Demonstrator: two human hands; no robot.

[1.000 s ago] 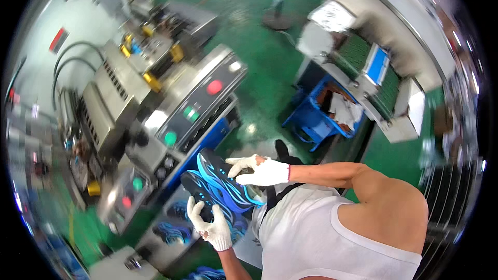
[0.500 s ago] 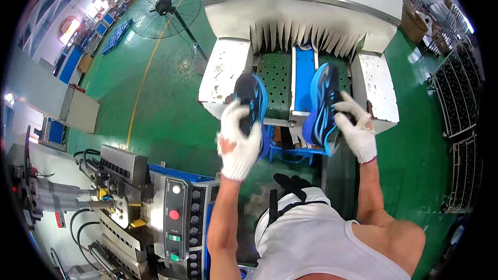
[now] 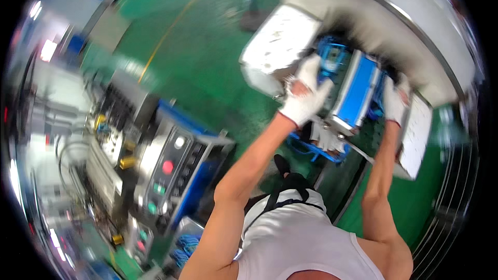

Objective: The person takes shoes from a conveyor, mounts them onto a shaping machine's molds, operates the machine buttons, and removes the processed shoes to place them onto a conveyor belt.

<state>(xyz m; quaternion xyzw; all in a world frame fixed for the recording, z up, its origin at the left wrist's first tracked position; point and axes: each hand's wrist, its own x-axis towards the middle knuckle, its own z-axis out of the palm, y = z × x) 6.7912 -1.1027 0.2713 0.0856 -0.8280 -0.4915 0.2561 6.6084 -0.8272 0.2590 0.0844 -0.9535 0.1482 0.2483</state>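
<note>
My gloved left hand (image 3: 306, 93) is open, thumb and fingers spread, just short of a blue and black sports shoe (image 3: 332, 56) on the left side of a conveyor. My gloved right hand (image 3: 396, 101) lies alongside a second blue and black shoe (image 3: 377, 101), on the far side of a raised blue strip (image 3: 359, 91). Its fingers look stretched out and apart, though motion smears them. Both shoes point toward the white machine (image 3: 430, 31), near its blurred hanging flaps. Whether either hand still touches a shoe is hard to make out.
White side panels (image 3: 280, 41) flank the conveyor. Below its front end stands a blue rack (image 3: 316, 148) with pale pieces in it. At left is a press machine with a button panel (image 3: 167, 168). Blue items (image 3: 187, 246) sit at the lower left. Green floor (image 3: 197, 72) extends beyond.
My view has swung left, so the machine now appears tilted at the right. Both shoes have gone from my grasp above the conveyor's front to the conveyor beside the flaps. My hands reached forward.
</note>
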